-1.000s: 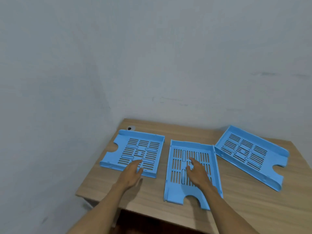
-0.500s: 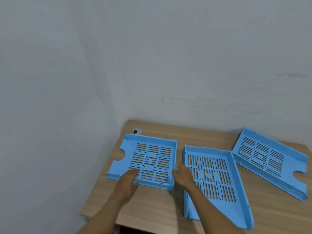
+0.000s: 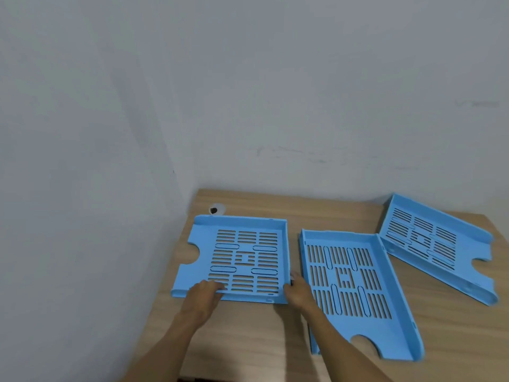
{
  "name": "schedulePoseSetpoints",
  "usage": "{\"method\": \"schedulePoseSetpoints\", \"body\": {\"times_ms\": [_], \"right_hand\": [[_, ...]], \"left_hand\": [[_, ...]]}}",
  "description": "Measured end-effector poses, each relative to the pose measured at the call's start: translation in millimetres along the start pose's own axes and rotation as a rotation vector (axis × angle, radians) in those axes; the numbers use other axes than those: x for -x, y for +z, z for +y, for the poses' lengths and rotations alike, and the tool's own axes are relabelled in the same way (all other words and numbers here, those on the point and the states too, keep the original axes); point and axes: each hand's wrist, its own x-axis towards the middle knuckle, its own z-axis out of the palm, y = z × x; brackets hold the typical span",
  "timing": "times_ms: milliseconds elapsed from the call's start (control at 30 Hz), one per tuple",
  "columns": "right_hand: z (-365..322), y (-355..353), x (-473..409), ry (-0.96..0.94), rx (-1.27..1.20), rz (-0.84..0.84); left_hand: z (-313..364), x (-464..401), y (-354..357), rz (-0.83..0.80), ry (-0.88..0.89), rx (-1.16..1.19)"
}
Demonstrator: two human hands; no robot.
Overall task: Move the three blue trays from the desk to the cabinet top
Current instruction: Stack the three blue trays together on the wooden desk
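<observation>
The wooden desk [image 3: 248,340] is seen pushed into a corner of grey wall [image 3: 275,92], and all three blue trays are still lying on it; no cabinet is in view.

The middle tray [image 3: 355,285] lies just to the right of the right hand's fingers, with the forearm passing over its near left edge. The right tray [image 3: 435,244] lies well beyond that hand, its corner close against the middle tray.

The left tray [image 3: 242,260] is flanked by both hands. A second ago the right hand [image 3: 298,295] was laid flat inside the middle tray; it has since been brought across to the near right corner of the left tray, where its fingers are curled against the side wall. The left hand [image 3: 203,297] has been kept on the near edge, its fingers [image 3: 217,286] spread over the slotted floor beside the near rim.

Neither hand can be said to be closed firmly: contact is seen, but no lift, and the tray is still flat on the desk. The shift suggests that the left tray has been chosen as the first to be carried.

A small cable hole [image 3: 216,209] is seen beyond the fingers, at the desk's far corner.
</observation>
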Motion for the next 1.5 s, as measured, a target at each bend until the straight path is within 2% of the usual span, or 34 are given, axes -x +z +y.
{"method": "schedulePoseSetpoints", "body": {"times_ms": [233, 433, 500, 600, 733, 800, 900, 1033, 1133, 1200, 1267, 1433, 1500], "right_hand": [[-7.0, 1.7, 10.1, -0.025, -0.078, 0.034], [-6.5, 18.3, 18.3, -0.034, -0.13, -0.025], [-6.4, 21.1, 16.3, -0.015, -0.156, -0.056], [-0.2, 23.5, 6.2, -0.026, -0.177, -0.019], [3.4, 26.2, -4.6, -0.023, -0.227, -0.007], [2.8, 26.2, -7.9, -0.024, -0.233, -0.001], [0.3, 22.8, -10.0, -0.041, -0.262, -0.006], [6.7, 20.2, -32.1, -0.031, -0.186, -0.036], [15.3, 19.2, -55.1, -0.086, -0.084, -0.057], [12.3, 13.9, -59.8, -0.096, -0.06, -0.063], [2.6, 10.0, -53.9, -0.095, -0.058, -0.018], [9.7, 30.6, -37.0, -0.068, -0.116, 0.079], [16.1, 40.5, -30.0, -0.064, -0.133, 0.103]], "left_hand": [[36.1, 8.4, 14.4, 0.14, -0.069, 0.038], [86.1, 9.6, 29.0, 0.105, -0.175, 0.199], [98.3, 9.0, 36.7, 0.059, -0.193, 0.259], [104.9, 5.3, 50.1, -0.019, -0.181, 0.328], [96.2, -0.3, 52.2, -0.258, -0.094, 0.547], [82.1, -6.3, 44.2, -0.316, -0.081, 0.597], [55.9, -19.2, 19.6, -0.182, -0.022, 0.468], [11.6, -36.9, -8.1, 0.01, 0.066, 0.056], [-9.3, -40.7, -19.3, 0.061, -0.004, -0.059], [-24.6, -41.9, -18.9, 0.074, -0.04, 0.0], [-37.4, -40.0, -16.5, 0.08, -0.06, 0.171], [-37.3, -30.6, -9.3, 0.078, -0.12, 0.486], [-35.8, -27.3, -5.0, 0.092, -0.161, 0.546]]}}
